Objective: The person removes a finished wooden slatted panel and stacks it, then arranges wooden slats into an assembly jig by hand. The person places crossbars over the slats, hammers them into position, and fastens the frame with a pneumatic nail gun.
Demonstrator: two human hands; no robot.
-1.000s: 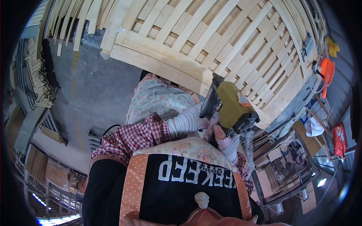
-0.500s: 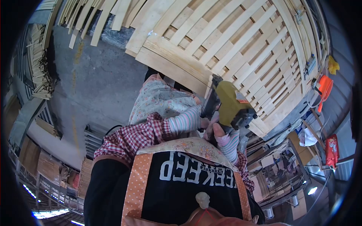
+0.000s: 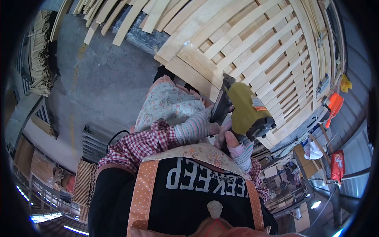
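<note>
An olive-yellow nail gun [image 3: 245, 104] with a black magazine [image 3: 221, 106] is held up in front of my apron [image 3: 169, 102], its nose pointing away from me towards the wooden slats. My right hand [image 3: 230, 139], below a striped cuff, is closed at the tool's near end, and the gun's body hides part of it. Close beside it, my left hand [image 3: 214, 128] has its fingers closed at the lower end of the magazine. Those fingertips are partly hidden. Right of and beyond the gun lies a large slatted wooden panel [image 3: 252, 43], its near boards a short way from the nose.
Loose wooden strips [image 3: 130, 23] jut out over the grey floor [image 3: 98, 85] at upper left. A stack of thin slats [image 3: 41, 59] stands far left, and a metal rack [image 3: 96, 142] is by my left elbow. Orange [image 3: 334, 108] and red [image 3: 337, 166] items hang at right.
The view has shifted, so the loose strips and near panel edge appear farther right. The nail gun sits slightly farther right. Both hands keep their places on it.
</note>
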